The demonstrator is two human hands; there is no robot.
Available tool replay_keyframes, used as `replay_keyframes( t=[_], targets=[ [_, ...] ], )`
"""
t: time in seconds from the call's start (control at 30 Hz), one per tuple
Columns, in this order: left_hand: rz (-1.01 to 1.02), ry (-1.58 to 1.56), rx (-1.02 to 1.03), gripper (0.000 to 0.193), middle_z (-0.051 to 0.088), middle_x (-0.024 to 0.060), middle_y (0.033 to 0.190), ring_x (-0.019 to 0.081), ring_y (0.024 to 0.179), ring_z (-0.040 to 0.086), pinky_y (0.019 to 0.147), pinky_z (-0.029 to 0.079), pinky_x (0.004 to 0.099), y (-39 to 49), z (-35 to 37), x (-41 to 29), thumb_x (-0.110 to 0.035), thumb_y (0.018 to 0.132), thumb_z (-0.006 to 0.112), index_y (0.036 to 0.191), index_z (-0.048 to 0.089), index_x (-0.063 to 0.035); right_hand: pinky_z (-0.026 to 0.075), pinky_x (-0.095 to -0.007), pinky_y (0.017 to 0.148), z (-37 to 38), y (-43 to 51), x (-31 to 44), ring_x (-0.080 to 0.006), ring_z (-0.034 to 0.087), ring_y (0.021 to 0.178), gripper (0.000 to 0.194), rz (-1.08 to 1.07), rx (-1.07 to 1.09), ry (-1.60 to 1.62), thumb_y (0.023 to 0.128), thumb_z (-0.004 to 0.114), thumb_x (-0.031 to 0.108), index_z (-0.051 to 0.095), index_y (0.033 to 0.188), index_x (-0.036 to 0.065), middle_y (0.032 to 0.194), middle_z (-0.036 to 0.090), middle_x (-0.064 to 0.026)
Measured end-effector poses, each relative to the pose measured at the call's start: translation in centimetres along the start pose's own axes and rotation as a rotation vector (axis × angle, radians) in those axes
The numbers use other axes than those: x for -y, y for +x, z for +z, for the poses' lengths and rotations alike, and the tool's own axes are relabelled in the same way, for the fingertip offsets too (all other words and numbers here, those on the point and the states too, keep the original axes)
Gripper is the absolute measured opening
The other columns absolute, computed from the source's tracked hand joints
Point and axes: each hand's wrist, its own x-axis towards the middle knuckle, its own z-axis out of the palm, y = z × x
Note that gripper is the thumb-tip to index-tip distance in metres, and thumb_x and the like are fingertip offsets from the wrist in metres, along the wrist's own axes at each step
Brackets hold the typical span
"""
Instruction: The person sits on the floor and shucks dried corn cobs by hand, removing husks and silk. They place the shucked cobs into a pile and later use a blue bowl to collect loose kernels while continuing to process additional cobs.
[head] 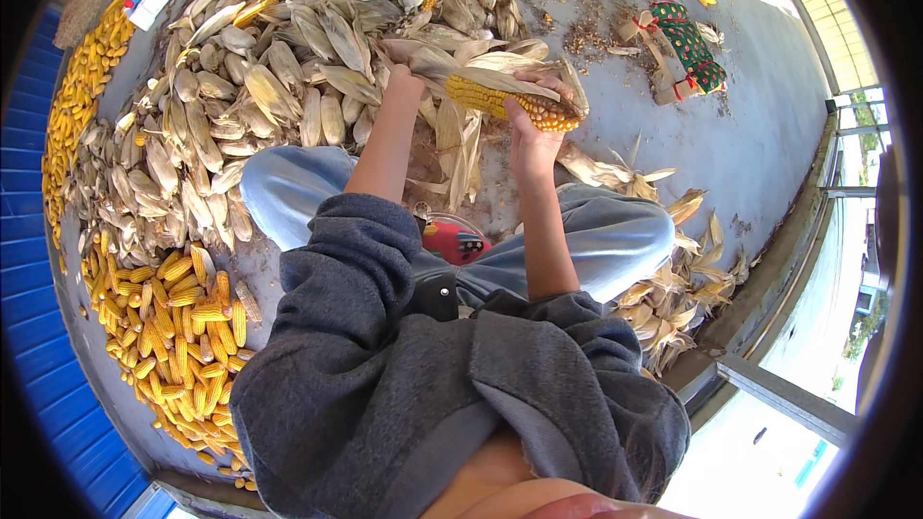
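Note:
A yellow ear of corn lies slantwise before me, partly bared, with dry husk leaves still along its far side. My right hand grips its thicker right end, thumb on the kernels. Some kernels near that end look pale and some dark. My left hand is at the pulled-back husk leaves left of the ear; the leaves hide most of its fingers, which appear closed on them. Below the ear, loose husk strips hang between my knees.
Unhusked corn is heaped ahead and to the left. Bare yellow ears are piled at lower left, beside a blue slatted wall. Discarded husks lie by my right knee. A green patterned cloth bundle rests on the floor at right.

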Motion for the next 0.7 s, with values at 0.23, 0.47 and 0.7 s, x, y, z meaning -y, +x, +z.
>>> replay_keyframes(
  t=[0.23,0.47,0.7],
  targets=[
    [0.245,0.322,-0.100,0.044,0.046,0.0122,0.122,0.0316,0.111,0.046,0.092,0.038,0.0487,-8.9,1.0,1.3,-0.023,0.085,0.051,0.125,0.039,-0.0067,0.045,-0.0280,0.076,-4.0,1.5,-1.5,-0.0138,0.053,0.090,0.038,0.020,-0.001,-0.054,0.068,0.064,-0.005,0.045,0.099,0.007,0.099,0.056,-0.0058],
    [1.053,1.258,0.713,0.063,0.038,0.0175,0.132,0.0274,0.126,0.032,0.105,0.021,0.0466,-19.6,3.8,-2.1,-0.037,0.080,0.061,0.132,0.036,-0.0117,0.044,-0.0296,0.082,-5.2,4.0,-2.0,-0.0156,0.056,0.089,0.036,0.011,0.088,-0.255,0.067,0.065,-0.002,0.051,0.099,0.003,0.098,0.060,-0.0071],
    [0.541,1.284,1.088,0.039,0.063,0.0070,0.099,0.0111,0.086,0.054,0.077,0.043,0.0271,-20.4,5.4,1.6,-0.032,0.089,0.052,0.118,0.054,-0.0062,0.039,-0.0349,0.093,-4.6,4.8,-1.0,-0.0215,0.050,0.107,0.041,0.139,0.229,0.082,0.065,0.064,-0.004,0.049,0.102,0.003,0.122,0.049,-0.0175]
  ],
)
